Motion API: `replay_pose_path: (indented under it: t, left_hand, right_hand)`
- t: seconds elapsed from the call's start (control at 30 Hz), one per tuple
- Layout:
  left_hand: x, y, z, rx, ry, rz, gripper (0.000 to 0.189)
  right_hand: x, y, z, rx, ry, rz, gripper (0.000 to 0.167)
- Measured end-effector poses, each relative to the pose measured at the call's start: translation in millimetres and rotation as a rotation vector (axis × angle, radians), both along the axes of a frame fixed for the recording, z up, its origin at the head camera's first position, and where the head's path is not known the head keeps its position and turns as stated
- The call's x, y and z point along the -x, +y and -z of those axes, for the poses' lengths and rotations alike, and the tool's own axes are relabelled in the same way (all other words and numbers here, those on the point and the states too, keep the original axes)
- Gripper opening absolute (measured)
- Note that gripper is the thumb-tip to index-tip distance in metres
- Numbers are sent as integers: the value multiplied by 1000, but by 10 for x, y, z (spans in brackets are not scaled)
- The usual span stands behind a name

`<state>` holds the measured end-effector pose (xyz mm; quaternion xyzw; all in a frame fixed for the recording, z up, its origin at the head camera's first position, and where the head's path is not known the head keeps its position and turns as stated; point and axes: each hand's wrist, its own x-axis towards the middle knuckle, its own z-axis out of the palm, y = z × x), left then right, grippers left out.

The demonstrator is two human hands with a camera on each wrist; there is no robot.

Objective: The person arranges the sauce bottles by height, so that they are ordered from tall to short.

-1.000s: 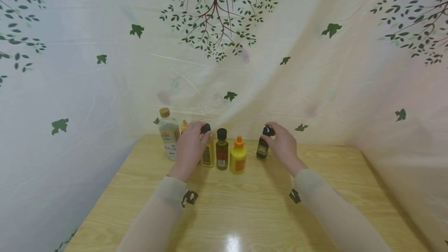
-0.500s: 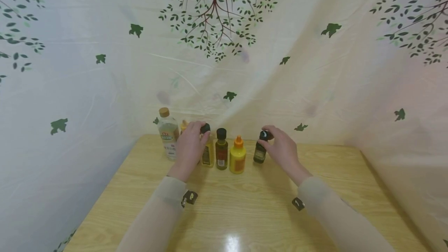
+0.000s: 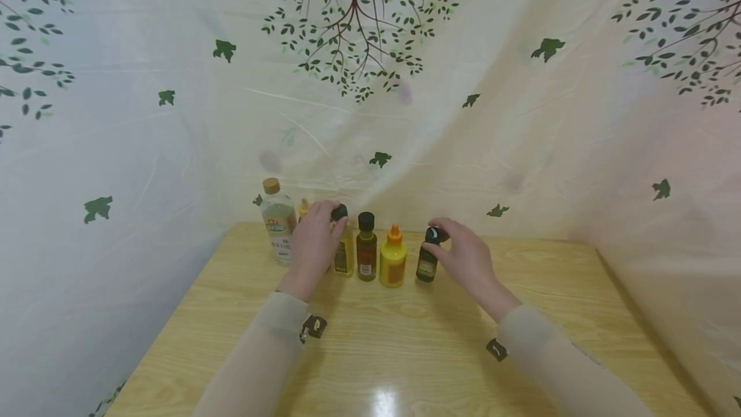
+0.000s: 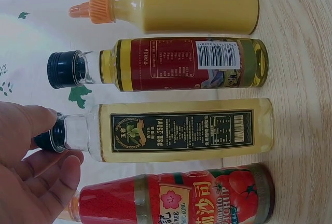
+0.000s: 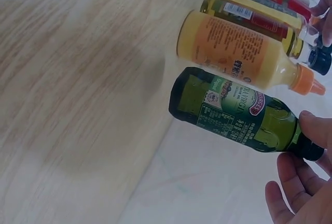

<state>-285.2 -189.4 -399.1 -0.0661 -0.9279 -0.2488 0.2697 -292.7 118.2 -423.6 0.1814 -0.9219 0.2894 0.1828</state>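
My left hand (image 3: 315, 237) pinches the black cap of a clear oil bottle (image 4: 181, 131), which stands upright in a row. With thumb and fingers, my right hand (image 3: 466, 253) grips the black-capped neck of a dark green olive oil bottle (image 5: 236, 112), tilted slightly. Whether its base touches the table is hard to tell. Just left of it is a yellow squeeze bottle (image 3: 393, 264) with an orange nozzle. Between that and the left hand's bottle stands a red-labelled oil bottle (image 4: 166, 64). A ketchup bottle (image 4: 176, 198) is mostly hidden behind the left hand in the head view.
A taller clear bottle (image 3: 280, 227) with a brown cap stands at the row's left end. The light wood table (image 3: 382, 346) extends toward me. Behind the bottles hangs a pale curtain (image 3: 440, 159) with leaf prints.
My right hand has brought the olive oil bottle leftward and toward me, closer to the yellow squeeze bottle. The left hand stays on the same cap.
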Motion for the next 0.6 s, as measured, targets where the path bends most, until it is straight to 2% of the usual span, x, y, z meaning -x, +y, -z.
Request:
replay_pose_path:
  t: [0.37, 0.6]
  left_hand:
    - [1, 7, 0, -3, -4, -3, 37]
    - [-4, 14, -14, -3, -9, -3, 39]
  right_hand:
    - [-97, -17, 52, -3, -16, -11, 48]
    - [-105, -34, 92, -4, -1, -27, 48]
